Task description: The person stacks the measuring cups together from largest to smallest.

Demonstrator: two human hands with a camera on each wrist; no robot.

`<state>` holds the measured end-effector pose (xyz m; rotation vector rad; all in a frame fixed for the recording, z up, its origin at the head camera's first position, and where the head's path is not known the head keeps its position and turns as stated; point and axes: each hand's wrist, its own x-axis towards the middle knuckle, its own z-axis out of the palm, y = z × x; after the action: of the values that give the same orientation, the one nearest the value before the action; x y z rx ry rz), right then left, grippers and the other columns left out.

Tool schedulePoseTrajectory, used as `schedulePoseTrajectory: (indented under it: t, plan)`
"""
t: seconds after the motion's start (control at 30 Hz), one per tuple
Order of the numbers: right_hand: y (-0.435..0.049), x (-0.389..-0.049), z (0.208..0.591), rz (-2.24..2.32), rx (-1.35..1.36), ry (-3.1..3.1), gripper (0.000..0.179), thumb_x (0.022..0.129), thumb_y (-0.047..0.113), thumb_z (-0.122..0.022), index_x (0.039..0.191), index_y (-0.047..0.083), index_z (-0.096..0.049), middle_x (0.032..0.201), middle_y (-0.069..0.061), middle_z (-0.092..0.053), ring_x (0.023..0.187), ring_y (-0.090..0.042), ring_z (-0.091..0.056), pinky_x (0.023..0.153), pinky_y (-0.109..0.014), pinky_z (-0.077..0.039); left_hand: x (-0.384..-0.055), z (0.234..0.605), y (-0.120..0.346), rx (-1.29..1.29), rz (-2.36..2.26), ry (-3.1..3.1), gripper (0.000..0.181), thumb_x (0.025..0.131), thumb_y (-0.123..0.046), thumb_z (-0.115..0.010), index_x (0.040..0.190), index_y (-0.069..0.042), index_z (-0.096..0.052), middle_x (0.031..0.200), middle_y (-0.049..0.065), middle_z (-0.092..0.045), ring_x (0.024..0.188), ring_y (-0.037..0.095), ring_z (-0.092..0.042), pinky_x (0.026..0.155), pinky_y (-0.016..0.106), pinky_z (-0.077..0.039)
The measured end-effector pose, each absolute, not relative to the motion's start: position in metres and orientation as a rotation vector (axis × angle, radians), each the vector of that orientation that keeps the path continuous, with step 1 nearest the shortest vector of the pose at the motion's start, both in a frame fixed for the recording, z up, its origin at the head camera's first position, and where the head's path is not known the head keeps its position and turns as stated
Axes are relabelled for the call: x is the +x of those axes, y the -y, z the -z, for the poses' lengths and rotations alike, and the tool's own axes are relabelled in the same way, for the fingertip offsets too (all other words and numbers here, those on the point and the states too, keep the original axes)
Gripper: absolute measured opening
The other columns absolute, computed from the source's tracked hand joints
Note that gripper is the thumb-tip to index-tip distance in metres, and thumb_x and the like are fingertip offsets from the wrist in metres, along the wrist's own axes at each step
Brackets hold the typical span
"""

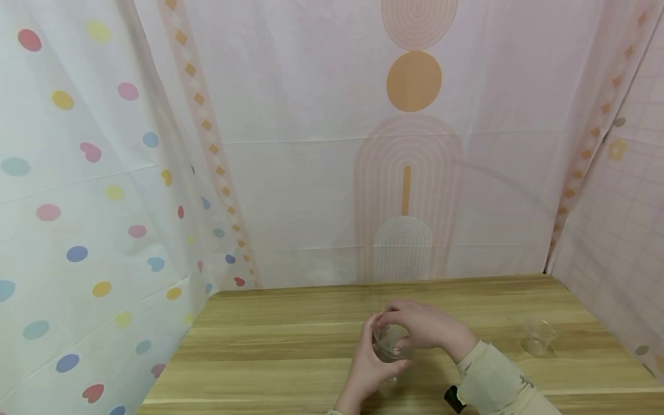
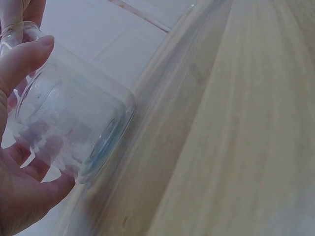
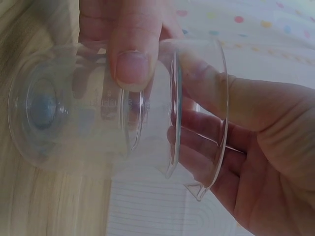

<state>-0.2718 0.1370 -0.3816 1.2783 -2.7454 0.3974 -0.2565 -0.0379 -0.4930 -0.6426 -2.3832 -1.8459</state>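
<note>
Tabletop (image 1: 249,346): broad bare stretch left of left hand (image 1: 364,366), room to pass there. Strip behind both hands free as far as back curtain (image 1: 290,202). Nested beakers (image 3: 93,137) hemmed in: left hand round wall, right hand (image 1: 427,326) across mouth. Right sleeve (image 1: 493,377) bars near right, black object (image 1: 453,399) beside it. Open gap between right hand and lone beaker (image 1: 538,341). Dotted curtain (image 1: 93,230) bounds left side.

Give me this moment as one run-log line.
left hand: holds outer beaker | right hand: holds inner beaker | inner beaker: partly inserted | third beaker: on table
</note>
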Motion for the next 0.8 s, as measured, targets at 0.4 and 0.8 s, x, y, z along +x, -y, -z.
schedulePoseTrajectory:
  t: [0.4,0.8]
  plan:
    - [-0.14,-0.269,0.386,-0.491,1.243,2.745,0.043,0.077,0.02,-0.085,0.117,0.018,-0.071,0.117,0.006,-0.062,0.105,-0.014,-0.06,0.086,-0.034,-0.052,-0.255,0.493,0.038,-0.641,1.829,2.374,0.097,0.074,-0.034,-0.087,0.151,-0.023,-0.029,0.147,0.001,-0.041,0.131,0.028,-0.041,0.1,0.055,-0.04]
    - [-0.144,-0.266,0.397,-0.614,1.194,2.645,0.04,0.08,0.016,-0.083,0.118,0.017,-0.07,0.115,0.007,-0.064,0.103,-0.013,-0.061,0.084,-0.033,-0.052,-0.255,0.494,0.037,-0.642,1.834,2.359,0.098,0.074,-0.033,-0.087,0.152,-0.024,-0.028,0.146,0.002,-0.042,0.131,0.028,-0.042,0.1,0.056,-0.04]
